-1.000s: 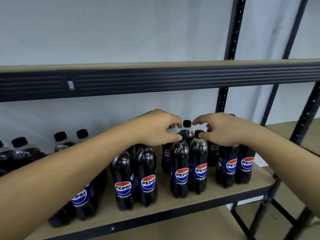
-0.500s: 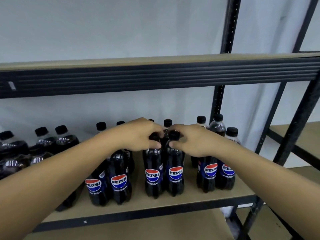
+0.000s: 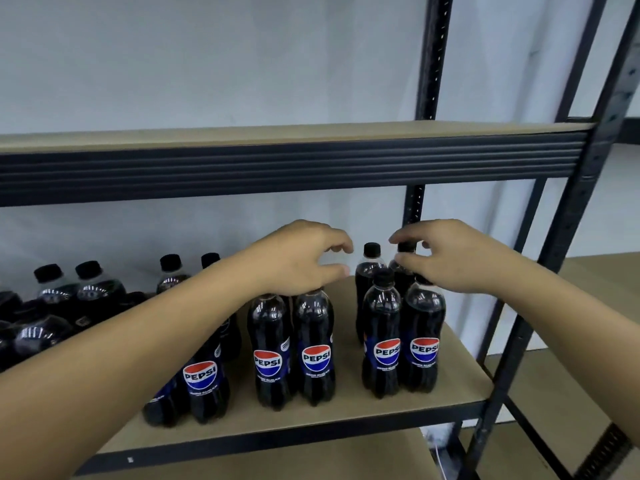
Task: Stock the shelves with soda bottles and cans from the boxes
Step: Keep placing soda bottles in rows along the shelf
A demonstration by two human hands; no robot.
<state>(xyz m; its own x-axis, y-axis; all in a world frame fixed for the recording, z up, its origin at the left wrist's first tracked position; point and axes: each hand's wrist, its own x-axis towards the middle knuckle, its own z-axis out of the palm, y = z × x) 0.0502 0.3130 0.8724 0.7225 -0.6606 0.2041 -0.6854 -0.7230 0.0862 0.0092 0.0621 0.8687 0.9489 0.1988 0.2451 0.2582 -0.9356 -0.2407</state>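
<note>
Several black-capped Pepsi bottles stand on the middle shelf board [image 3: 460, 386]. My left hand [image 3: 301, 258] hovers over a front pair of bottles [image 3: 317, 351] and hides their caps. Its thumb and fingers are loosely curved with nothing between them. My right hand [image 3: 460, 258] is above the right-hand group: it covers the cap of the front right bottle [image 3: 424, 341]. Its fingers curve loosely beside the cap of a rear bottle [image 3: 407, 247]. Another capped bottle [image 3: 372, 251] stands in the gap between my hands.
More bottles [image 3: 90, 289] fill the shelf's left side in rows. The upper shelf board [image 3: 311, 136] with its dark beam runs across just above my hands. Black uprights [image 3: 571, 271] stand on the right, and a lower board [image 3: 277, 462] lies beneath.
Both hands have let go of the two bottle tops they gripped together and moved apart. A gap now shows between the two front pairs of bottles. The view has shifted left.
</note>
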